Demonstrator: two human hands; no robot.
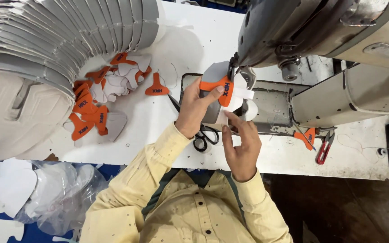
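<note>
Orange tab (222, 88) is sitting on the grey-white shoe piece (212, 78) under the sewing machine head (293, 27). Head view: I'm pinching both with my left hand (194, 110), thumb on top, probably keeping them aligned for stitching. My right hand (241, 144), fingers loosely spread, is steadying the lower edge. Tab's long axis is running near-far, slightly tilted.
</note>
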